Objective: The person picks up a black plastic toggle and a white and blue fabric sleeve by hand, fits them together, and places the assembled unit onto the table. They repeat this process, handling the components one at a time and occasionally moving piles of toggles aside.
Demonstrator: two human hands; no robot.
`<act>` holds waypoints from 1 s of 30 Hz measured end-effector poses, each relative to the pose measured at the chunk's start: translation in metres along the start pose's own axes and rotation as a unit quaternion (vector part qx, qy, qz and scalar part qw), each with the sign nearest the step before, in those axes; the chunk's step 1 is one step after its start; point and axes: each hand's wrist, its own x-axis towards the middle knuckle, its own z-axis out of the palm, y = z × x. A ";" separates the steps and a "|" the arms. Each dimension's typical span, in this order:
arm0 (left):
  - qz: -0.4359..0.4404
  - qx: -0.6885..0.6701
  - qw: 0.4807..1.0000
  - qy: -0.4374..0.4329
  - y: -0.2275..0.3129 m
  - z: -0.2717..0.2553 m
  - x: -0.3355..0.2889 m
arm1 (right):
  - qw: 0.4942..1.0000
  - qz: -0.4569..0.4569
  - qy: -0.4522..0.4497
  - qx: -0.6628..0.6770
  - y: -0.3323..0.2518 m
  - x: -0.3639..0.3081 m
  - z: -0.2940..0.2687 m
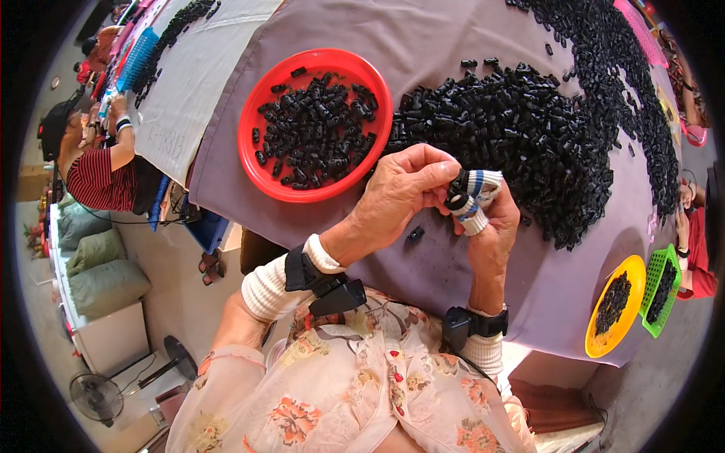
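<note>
My left hand (404, 189) is closed in a pinch, thumb and forefinger together on a small black plastic part (458, 181). Close against it, my right hand (495, 230) curls round a second black part (456, 201). White-and-blue striped cloth sleeves (483, 181) cover fingers of the right hand. Just beyond both hands rises a big heap of similar black parts (513, 136). A red round tray (253, 162) with many such parts lies left of the heap. One loose black part (414, 234) rests on the cloth below my hands.
Grey-purple cloth (544, 279) covers the table. More black parts (619, 68) spread along the far right. A yellow plate (638, 275) and a green basket (649, 321) hold parts at the right edge. People sit at both sides, one in a striped shirt (102, 177). A fan (97, 399) stands lower left.
</note>
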 end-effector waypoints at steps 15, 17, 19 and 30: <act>0.024 0.086 0.996 0.026 -0.004 0.001 -0.002 | 0.999 -0.008 0.008 -0.040 0.009 -0.003 -0.007; 0.019 0.089 0.995 0.031 -0.002 0.002 -0.003 | 1.000 -0.008 0.002 -0.022 0.009 -0.002 -0.006; 0.021 0.088 0.996 0.028 -0.002 0.003 -0.004 | 1.000 -0.001 0.002 -0.015 0.009 -0.002 -0.006; 0.020 0.101 0.995 -0.019 0.005 0.005 -0.005 | 0.999 0.006 -0.015 0.028 0.007 -0.003 -0.008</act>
